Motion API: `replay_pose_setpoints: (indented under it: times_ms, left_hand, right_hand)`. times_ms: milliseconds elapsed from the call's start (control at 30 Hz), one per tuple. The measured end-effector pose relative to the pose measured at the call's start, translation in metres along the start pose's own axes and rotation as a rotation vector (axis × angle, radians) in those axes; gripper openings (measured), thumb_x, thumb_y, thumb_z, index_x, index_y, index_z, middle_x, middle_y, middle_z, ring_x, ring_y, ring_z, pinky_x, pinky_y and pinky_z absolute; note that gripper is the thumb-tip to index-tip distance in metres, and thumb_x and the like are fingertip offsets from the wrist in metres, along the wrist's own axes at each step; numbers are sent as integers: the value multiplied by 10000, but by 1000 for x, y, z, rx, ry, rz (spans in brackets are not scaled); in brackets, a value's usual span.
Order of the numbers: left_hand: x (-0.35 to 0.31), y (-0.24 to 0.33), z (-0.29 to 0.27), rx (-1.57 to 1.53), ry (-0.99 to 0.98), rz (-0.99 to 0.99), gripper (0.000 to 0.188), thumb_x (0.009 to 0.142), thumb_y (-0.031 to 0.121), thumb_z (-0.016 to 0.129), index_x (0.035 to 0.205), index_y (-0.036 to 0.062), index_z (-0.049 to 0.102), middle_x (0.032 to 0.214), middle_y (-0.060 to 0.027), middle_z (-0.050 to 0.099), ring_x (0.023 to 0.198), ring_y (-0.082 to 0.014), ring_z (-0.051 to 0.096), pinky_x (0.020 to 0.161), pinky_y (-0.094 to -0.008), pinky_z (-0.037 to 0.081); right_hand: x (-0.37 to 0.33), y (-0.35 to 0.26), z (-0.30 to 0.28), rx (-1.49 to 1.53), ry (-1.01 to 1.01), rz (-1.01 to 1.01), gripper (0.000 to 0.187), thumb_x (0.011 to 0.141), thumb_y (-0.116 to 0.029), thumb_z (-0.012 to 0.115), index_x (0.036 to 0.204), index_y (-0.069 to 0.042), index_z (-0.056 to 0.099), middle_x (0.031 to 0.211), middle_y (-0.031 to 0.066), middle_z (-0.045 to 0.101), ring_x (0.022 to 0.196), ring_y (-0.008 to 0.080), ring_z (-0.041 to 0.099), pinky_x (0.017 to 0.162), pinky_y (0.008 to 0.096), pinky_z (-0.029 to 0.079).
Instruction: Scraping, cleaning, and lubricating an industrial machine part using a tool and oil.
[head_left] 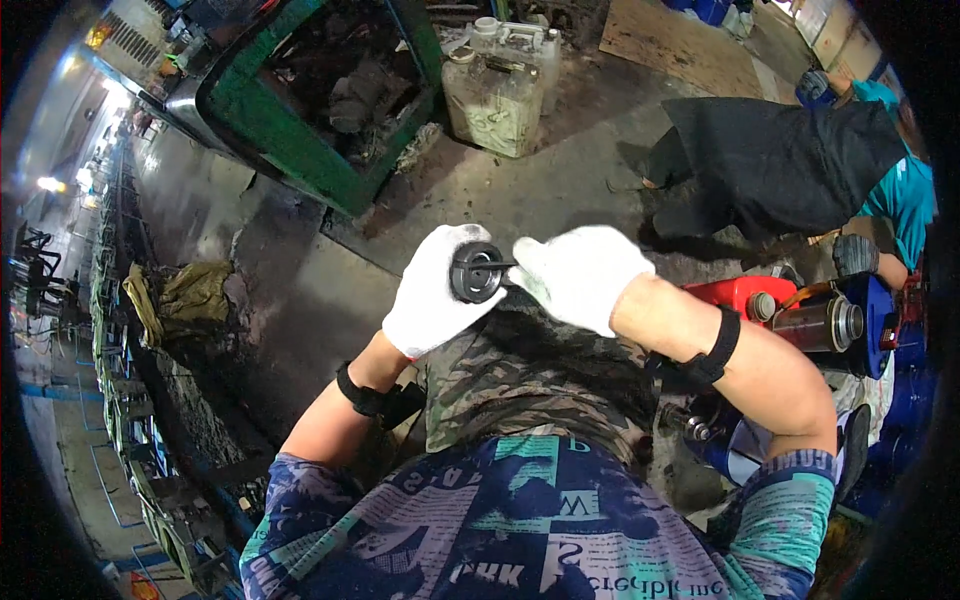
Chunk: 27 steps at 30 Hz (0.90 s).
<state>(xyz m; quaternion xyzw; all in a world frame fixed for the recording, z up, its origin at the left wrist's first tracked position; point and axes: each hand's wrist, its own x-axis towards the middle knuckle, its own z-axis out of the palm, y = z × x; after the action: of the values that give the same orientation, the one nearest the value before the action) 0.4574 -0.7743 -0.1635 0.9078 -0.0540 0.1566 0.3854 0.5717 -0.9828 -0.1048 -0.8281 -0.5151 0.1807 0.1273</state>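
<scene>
My left hand (428, 295), in a white glove, grips a black round part (474, 288) with a ringed face and raised rim. It is held up in front of my camouflage trousers, its face turned upward. My right hand (585, 278), gloved the same way, is closed with thumb and fingertips around the end of a thin dark strip-like piece (488, 266). The strip lies across the face of the round part. What kind of tool or piece it is, and whether it is joined to the part, I cannot tell. My fingers hide its right end.
Ahead stand whitish plastic jerrycans (495, 108) beside a green-framed machine (372, 178). An olive cloth (185, 300) lies at left. At right, a person in a teal top (910, 205) bends close by, near a red container (735, 292), a steel flask (806, 325) and blue drums (905, 400).
</scene>
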Motion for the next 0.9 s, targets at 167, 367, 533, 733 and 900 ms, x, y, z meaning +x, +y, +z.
replay_pose_setpoints:
  times_ms: [167, 367, 533, 733, 900]
  left_hand:
    - [4, 7, -2, -109, -114, -201, 646, 756, 239, 900, 1270, 56, 554, 1092, -151, 708, 1000, -285, 727, 887, -368, 572]
    - [3, -2, 15, -33, -83, -189, 557, 753, 187, 854, 1229, 50, 597, 1096, -156, 699, 986, -323, 714, 874, -374, 566]
    - [-9, -16, 36, 113, 242, 53, 457, 751, 134, 836, 1165, 57, 656, 1076, -173, 690, 965, -386, 679, 856, -415, 557]
    - [6, 6, 19, 115, 158, -78, 625, 750, 142, 853, 1314, 61, 596, 1150, -176, 652, 1036, -373, 653, 907, -426, 533]
    - [1, 2, 0, -12, -43, -164, 678, 736, 203, 912, 1284, 46, 544, 1178, -149, 664, 1094, -247, 687, 944, -350, 551]
  right_hand:
    - [3, 9, 10, -15, 39, -87, 267, 1024, -290, 482, 996, -72, 633, 821, 211, 720, 768, 433, 706, 682, 523, 552]
    - [-3, -11, 57, 687, -82, 267, 414, 1084, -363, 435, 1001, 2, 614, 740, 202, 677, 658, 364, 699, 651, 495, 551]
    - [-11, -30, 47, 1859, -381, 567, 358, 1082, -370, 518, 902, -70, 596, 607, 5, 531, 477, 196, 609, 360, 287, 389]
    - [-8, -19, 27, 1597, -328, 469, 394, 1087, -382, 486, 925, -43, 603, 639, 41, 592, 575, 221, 687, 462, 347, 496]
    - [11, -1, 4, -41, 14, -27, 336, 1057, -339, 462, 971, -64, 634, 828, 217, 715, 763, 417, 711, 695, 519, 553]
